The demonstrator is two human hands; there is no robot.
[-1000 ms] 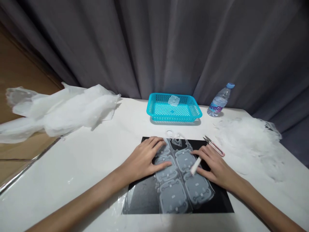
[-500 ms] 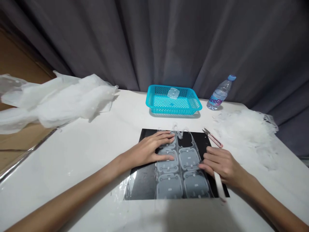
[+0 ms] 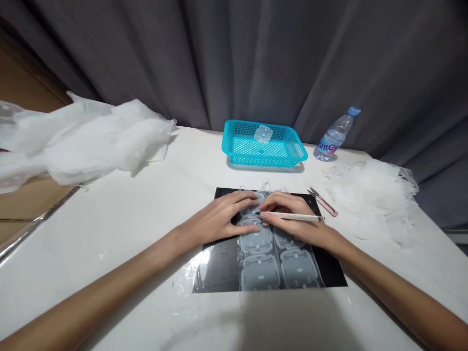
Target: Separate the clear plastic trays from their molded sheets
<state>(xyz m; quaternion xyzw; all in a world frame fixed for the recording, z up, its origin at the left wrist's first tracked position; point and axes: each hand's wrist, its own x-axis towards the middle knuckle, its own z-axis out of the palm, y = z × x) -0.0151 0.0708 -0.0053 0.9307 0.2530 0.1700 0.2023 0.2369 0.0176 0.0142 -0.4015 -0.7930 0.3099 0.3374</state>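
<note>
Head view looks over a white table (image 3: 139, 302) against a grey curtain (image 3: 146, 63), with brown cardboard (image 3: 22, 204) at the left edge. Crumpled white film (image 3: 95, 139) lies at the table's left, loose scraps (image 3: 376, 200) at its right. Towards the back stand a blue basket (image 3: 263, 159) bearing one clear piece (image 3: 263, 133) and, to its right, a capped bottle (image 3: 334, 139). Pink-handled snips (image 3: 325, 204) lie just beside the black mat (image 3: 219, 270). Atop the mat is the clear sheet (image 3: 260, 273) of rounded panels. The left hand (image 3: 228, 214) rests on it palm down, fingers slightly spread, gripping nothing. The right hand (image 3: 292, 212) is closed on a slim white tool (image 3: 300, 217), its dark tip near the left fingers. Half a second ago that hand was at the mat's right side, the tool slanting towards the near edge; now the hand is over the sheet and the tool lies nearly crosswise.
</note>
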